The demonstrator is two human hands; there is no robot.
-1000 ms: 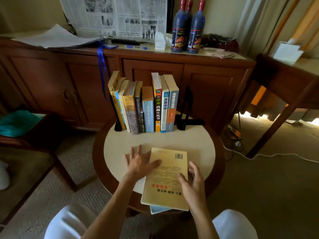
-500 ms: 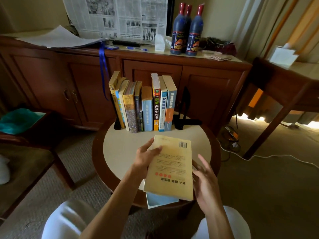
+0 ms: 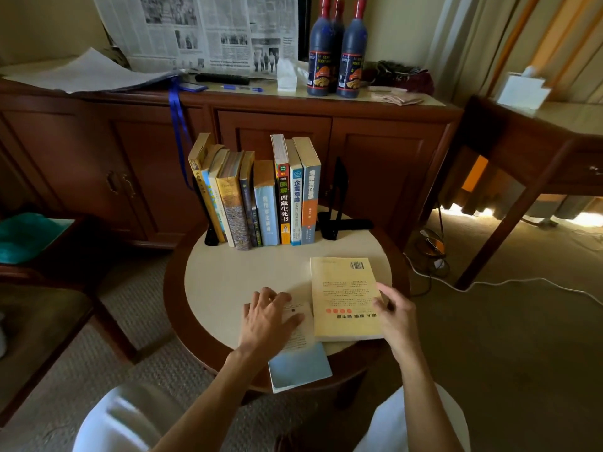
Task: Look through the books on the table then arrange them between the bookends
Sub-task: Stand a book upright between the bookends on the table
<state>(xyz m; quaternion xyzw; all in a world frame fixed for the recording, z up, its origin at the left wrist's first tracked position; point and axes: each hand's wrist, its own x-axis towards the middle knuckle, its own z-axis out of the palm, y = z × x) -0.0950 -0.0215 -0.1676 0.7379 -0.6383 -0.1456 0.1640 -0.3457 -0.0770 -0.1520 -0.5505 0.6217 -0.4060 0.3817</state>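
Note:
A yellow book (image 3: pixel 344 296) lies flat, back cover up, on the right half of the round table (image 3: pixel 228 278). My right hand (image 3: pixel 396 316) grips its right edge, thumb on the cover. My left hand (image 3: pixel 269 316) rests with spread fingers on a pale blue-and-white book (image 3: pixel 300 365), which lies beside the yellow one and overhangs the table's front edge. At the back of the table, several books (image 3: pixel 261 197) stand upright between a left black bookend (image 3: pixel 210 239) and a right black bookend (image 3: pixel 337 203). A gap separates the row from the right bookend.
Behind the table stands a wooden cabinet (image 3: pixel 274 132) carrying three dark bottles (image 3: pixel 337 50), a newspaper and papers. A wooden desk (image 3: pixel 535 148) is at the right, with a white cable (image 3: pixel 509 283) on the carpet. A chair (image 3: pixel 39 288) sits at the left.
The yellow book went from on top of the pale book, lifted in my left hand, to flat on the table's right side. My left hand dropped onto the uncovered pale book.

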